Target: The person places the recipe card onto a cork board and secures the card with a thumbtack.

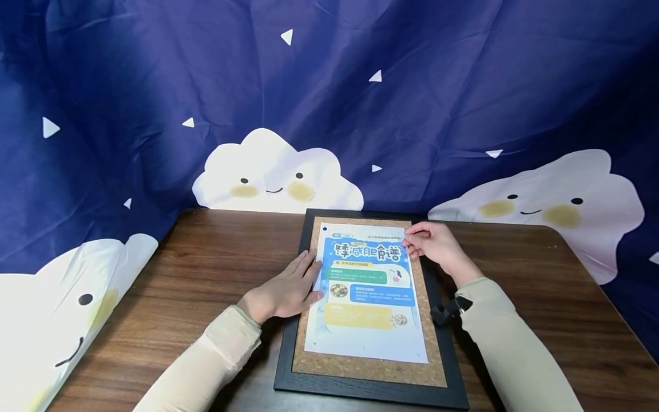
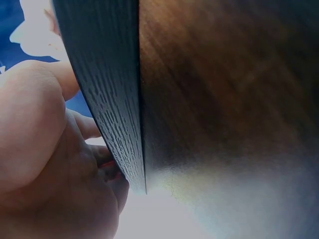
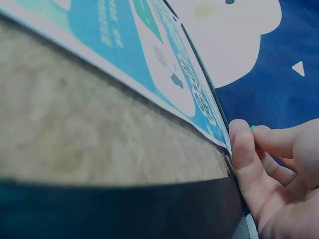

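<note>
A printed poster (image 1: 378, 347) with blue, green and yellow panels lies on a cork board (image 1: 360, 371) in a black frame (image 1: 370, 391). A blue pushpin (image 1: 325, 229) sits in the poster's top left corner. My left hand (image 1: 285, 289) rests on the frame's left side, its straight fingers reaching the poster's left edge. At the top right corner is my right hand (image 1: 435, 246), thumb and index finger pinching a small green pushpin (image 3: 252, 128). Most of that pin is hidden between the fingertips.
The framed board lies on a dark brown wooden table (image 1: 226, 246). Behind the table hangs a blue cloth (image 1: 329, 103) with white clouds and triangles. A black strap (image 1: 450, 311) goes round the right wrist, overlapping the frame's right side in the head view.
</note>
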Demonstrator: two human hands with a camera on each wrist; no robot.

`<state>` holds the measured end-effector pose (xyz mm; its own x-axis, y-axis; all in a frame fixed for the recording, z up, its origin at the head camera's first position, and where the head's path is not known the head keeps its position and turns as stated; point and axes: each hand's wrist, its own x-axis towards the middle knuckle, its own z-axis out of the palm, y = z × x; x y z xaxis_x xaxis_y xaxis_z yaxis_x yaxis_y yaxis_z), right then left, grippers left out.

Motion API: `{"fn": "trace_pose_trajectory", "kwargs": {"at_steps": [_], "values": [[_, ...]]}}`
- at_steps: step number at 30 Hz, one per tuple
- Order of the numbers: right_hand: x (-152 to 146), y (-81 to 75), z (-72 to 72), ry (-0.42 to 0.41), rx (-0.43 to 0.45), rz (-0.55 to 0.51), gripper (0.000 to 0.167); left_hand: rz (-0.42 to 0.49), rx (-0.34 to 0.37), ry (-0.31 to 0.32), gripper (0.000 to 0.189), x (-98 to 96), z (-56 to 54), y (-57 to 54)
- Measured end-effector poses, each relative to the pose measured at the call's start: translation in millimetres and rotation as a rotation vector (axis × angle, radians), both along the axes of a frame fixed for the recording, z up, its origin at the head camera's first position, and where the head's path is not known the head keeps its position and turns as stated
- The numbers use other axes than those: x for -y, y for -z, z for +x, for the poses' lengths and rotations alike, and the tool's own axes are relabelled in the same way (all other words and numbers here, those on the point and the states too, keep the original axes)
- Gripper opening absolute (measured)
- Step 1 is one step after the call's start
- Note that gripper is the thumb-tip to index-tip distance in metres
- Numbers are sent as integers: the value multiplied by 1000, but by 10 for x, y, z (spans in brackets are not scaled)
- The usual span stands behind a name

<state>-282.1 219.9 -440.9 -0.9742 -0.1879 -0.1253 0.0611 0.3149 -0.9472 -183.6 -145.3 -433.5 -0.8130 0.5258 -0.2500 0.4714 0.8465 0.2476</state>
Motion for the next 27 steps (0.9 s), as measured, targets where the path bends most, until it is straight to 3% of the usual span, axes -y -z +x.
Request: {"fn": "trace_pose_trajectory", "kwargs": {"at_steps": [15, 27], "values": [[107, 11, -211, 57, 83, 58, 29, 5, 3, 0, 75, 6, -6, 7], [158, -63, -308, 37, 170, 88, 31, -12, -7, 4, 74, -2, -5, -9]]}}
